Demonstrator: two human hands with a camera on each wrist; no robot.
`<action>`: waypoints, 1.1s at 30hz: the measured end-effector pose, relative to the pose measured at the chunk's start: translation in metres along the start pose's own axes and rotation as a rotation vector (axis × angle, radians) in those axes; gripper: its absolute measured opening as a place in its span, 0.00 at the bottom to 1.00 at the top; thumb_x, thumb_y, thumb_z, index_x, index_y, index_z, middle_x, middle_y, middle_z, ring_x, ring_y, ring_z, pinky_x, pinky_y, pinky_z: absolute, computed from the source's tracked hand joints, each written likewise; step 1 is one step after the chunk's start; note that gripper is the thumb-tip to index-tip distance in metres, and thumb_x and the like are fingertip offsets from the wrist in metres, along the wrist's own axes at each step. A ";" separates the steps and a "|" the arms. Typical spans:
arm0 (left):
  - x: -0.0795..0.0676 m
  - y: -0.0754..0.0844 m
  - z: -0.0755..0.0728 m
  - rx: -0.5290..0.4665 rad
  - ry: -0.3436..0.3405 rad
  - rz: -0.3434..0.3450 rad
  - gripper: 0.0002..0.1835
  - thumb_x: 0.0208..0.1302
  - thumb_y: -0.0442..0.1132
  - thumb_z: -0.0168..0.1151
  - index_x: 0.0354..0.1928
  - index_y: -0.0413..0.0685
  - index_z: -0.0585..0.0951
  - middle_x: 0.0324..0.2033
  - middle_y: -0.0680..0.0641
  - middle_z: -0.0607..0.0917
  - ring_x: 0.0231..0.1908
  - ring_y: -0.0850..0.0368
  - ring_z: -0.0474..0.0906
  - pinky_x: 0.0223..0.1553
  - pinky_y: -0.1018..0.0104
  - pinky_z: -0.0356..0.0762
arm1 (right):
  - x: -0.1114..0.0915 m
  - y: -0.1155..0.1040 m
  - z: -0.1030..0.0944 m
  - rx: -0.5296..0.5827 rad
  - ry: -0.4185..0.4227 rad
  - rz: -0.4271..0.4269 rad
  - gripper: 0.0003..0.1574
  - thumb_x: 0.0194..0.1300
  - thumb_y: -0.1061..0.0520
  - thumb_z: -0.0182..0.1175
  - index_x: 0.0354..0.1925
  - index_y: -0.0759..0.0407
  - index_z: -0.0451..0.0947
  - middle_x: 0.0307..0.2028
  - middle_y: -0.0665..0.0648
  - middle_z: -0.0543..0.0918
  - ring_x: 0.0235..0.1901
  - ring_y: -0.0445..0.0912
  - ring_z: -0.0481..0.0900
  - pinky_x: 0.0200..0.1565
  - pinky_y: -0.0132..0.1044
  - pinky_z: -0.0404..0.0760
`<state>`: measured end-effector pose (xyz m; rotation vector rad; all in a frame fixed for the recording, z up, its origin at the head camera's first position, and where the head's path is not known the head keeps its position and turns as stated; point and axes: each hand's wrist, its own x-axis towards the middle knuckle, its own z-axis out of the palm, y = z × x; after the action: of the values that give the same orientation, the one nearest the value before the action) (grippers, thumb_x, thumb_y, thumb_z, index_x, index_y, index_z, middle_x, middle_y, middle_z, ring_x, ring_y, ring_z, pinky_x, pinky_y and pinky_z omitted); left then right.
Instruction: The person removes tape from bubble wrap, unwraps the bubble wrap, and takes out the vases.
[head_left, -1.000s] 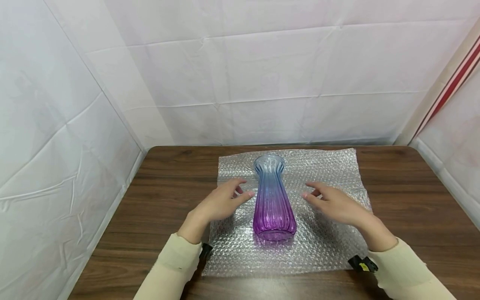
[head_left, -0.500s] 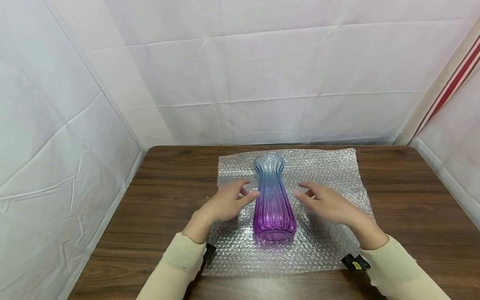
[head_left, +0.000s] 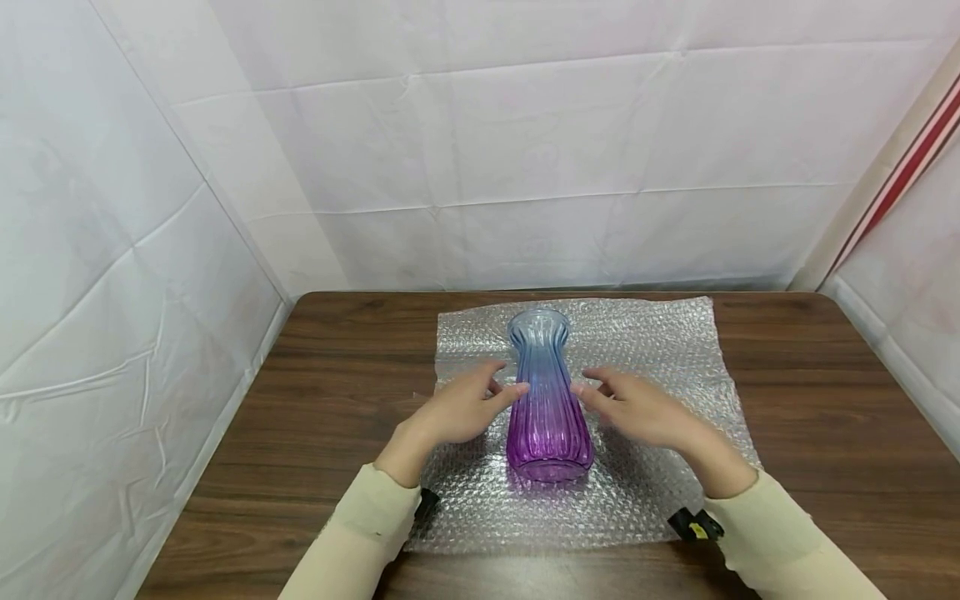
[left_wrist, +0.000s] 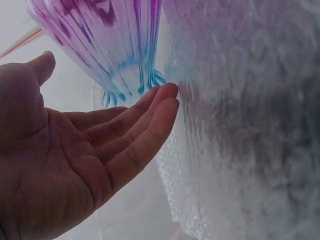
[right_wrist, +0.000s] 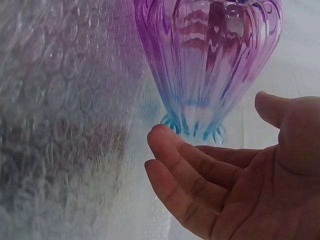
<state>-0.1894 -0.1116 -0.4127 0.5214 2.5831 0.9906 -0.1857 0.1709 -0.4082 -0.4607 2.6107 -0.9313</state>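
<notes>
The ribbed glass vase (head_left: 550, 408) is lying on its side on the bubble-wrap sheet (head_left: 622, 492), nearer the sheet's left edge than its right; its blue mouth is pointing to the far edge, while its purple base is facing the near edge and stopping well short of it; the sheet itself is resting flat on the wooden table (head_left: 337, 400), just inside the table's far edge. The left hand (head_left: 461, 408) and the right hand (head_left: 637, 408) are flanking the vase, fingers extended and thumbs apart, neither one grasping anything; whether a fingertip is touching the glass, I cannot tell. As I am judging it, the work is sitting at an early point; the spreading of the sheet and the placing of the vase are looking done; a grip on the vase is remaining, and no edge or corner is covering it yet.
</notes>
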 end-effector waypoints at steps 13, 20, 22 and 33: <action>0.006 0.003 0.009 0.007 -0.007 -0.016 0.47 0.76 0.71 0.43 0.81 0.45 0.57 0.59 0.38 0.85 0.56 0.42 0.85 0.60 0.46 0.82 | 0.006 -0.007 0.010 0.049 -0.034 0.018 0.51 0.80 0.30 0.43 0.77 0.70 0.57 0.59 0.74 0.82 0.38 0.48 0.90 0.59 0.62 0.81; 0.007 0.004 0.013 0.002 -0.014 -0.013 0.47 0.76 0.71 0.42 0.81 0.43 0.56 0.59 0.37 0.85 0.57 0.43 0.84 0.61 0.46 0.81 | 0.010 -0.006 0.015 0.053 -0.035 0.021 0.50 0.80 0.30 0.43 0.77 0.68 0.58 0.45 0.62 0.88 0.33 0.44 0.86 0.51 0.53 0.85; 0.007 0.004 0.014 -0.009 -0.019 -0.016 0.47 0.76 0.71 0.42 0.81 0.43 0.56 0.60 0.37 0.84 0.58 0.43 0.84 0.63 0.46 0.80 | 0.011 -0.006 0.015 0.053 -0.037 0.018 0.50 0.80 0.30 0.42 0.77 0.69 0.58 0.43 0.60 0.88 0.32 0.43 0.85 0.49 0.51 0.86; 0.006 0.007 0.015 -0.118 -0.057 0.010 0.45 0.78 0.68 0.42 0.82 0.43 0.53 0.59 0.35 0.85 0.53 0.46 0.86 0.58 0.50 0.83 | 0.014 -0.007 0.018 0.158 -0.062 0.009 0.50 0.81 0.32 0.42 0.79 0.69 0.54 0.51 0.68 0.87 0.31 0.46 0.88 0.39 0.41 0.88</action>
<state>-0.1872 -0.0956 -0.4198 0.5247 2.4565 1.1072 -0.1891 0.1506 -0.4199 -0.4290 2.4583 -1.0926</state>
